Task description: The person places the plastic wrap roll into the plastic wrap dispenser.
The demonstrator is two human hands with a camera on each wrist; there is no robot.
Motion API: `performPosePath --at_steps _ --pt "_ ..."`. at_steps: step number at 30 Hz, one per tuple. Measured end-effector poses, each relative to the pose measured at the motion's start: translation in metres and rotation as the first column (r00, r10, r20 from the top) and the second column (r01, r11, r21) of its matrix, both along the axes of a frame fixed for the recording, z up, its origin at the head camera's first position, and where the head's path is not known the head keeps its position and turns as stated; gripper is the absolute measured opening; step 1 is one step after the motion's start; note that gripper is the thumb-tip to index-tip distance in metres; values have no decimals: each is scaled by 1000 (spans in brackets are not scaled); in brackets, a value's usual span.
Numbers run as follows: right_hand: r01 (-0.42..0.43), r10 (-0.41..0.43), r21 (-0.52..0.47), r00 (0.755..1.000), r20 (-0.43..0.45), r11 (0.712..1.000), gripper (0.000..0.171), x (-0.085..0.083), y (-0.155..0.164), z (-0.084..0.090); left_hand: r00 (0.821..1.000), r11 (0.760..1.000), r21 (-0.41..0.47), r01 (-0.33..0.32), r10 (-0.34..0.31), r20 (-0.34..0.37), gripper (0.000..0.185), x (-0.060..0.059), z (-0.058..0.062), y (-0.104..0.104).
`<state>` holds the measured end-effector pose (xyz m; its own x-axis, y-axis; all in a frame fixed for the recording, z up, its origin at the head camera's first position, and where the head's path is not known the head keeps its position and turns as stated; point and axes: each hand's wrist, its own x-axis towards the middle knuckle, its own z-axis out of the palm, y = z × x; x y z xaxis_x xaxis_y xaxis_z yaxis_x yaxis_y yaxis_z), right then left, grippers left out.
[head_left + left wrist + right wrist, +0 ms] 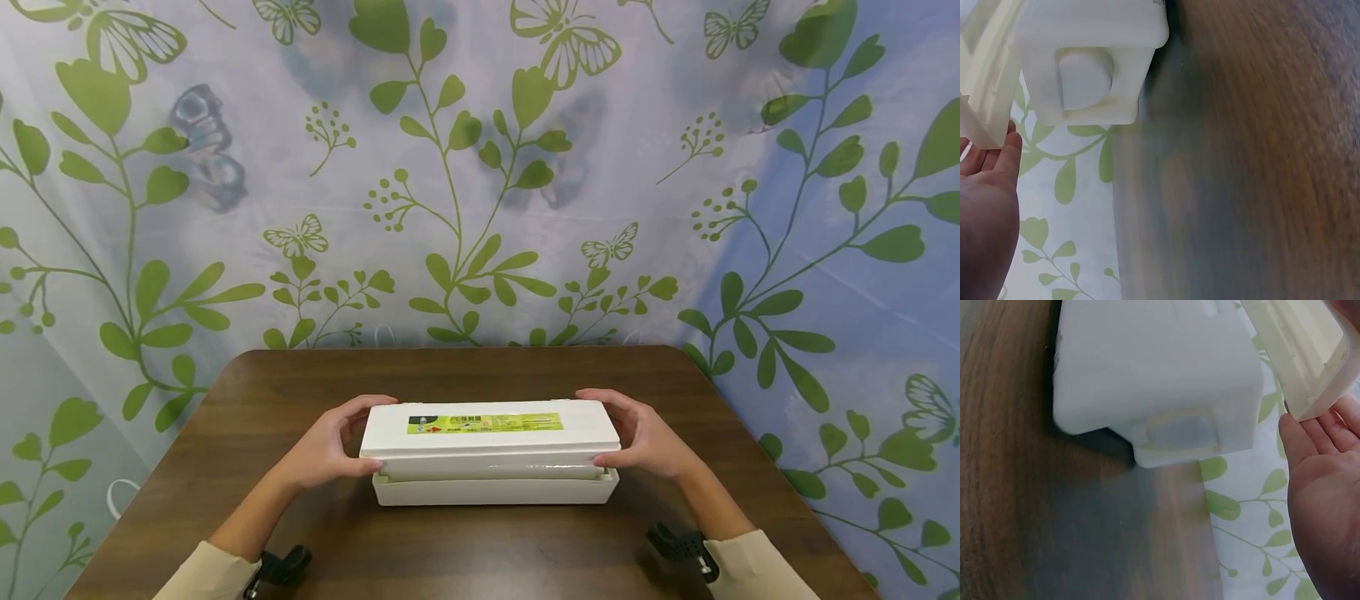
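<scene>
Nearest the head camera, two cream sleeves enter at the bottom edge, each with a black wrist mount partly cut off by the frame. Beyond them lies the wooden table, its near corners out of view.

A long white box sits on the table's middle, lengthwise left to right, its lid raised a little off the base along the near edge. The yellow-green label on the lid is too small to read. The box's inside is hidden.

The left hand curls around the lid's left end, thumb at the near edge and fingers over the far side; in the left wrist view only the palm and fingertips show, touching the lid's rim, and the table there is blurred. The right hand grips the lid's right end the same way; the right wrist view shows its fingers under the lid's edge, with the rest of the hand cut off.

A leaf-and-butterfly curtain hangs behind the table.
</scene>
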<state>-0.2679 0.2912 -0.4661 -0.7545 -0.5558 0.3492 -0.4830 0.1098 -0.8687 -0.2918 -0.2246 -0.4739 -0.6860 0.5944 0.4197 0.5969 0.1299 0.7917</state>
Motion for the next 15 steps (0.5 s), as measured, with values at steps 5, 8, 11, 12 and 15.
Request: performPosePath --at_steps 5,8,11,12,15 --pt "27 -27 -4 1000 -4 1000 88 1 4 -5 1000 1000 13 -25 24 17 81 1 0 4" --pt "35 -35 -4 999 -11 999 86 1 6 -7 999 999 7 -34 33 21 81 1 -1 7" --pt "36 -36 1 999 -5 999 86 2 7 -9 999 999 -4 -35 35 29 80 0 -3 9" --pt "34 -34 3 999 1 999 86 2 7 -9 999 999 -7 -35 35 32 80 0 -4 9" --pt "26 -26 4 999 48 1000 86 3 8 -11 998 999 -18 -39 39 45 81 0 -6 12"
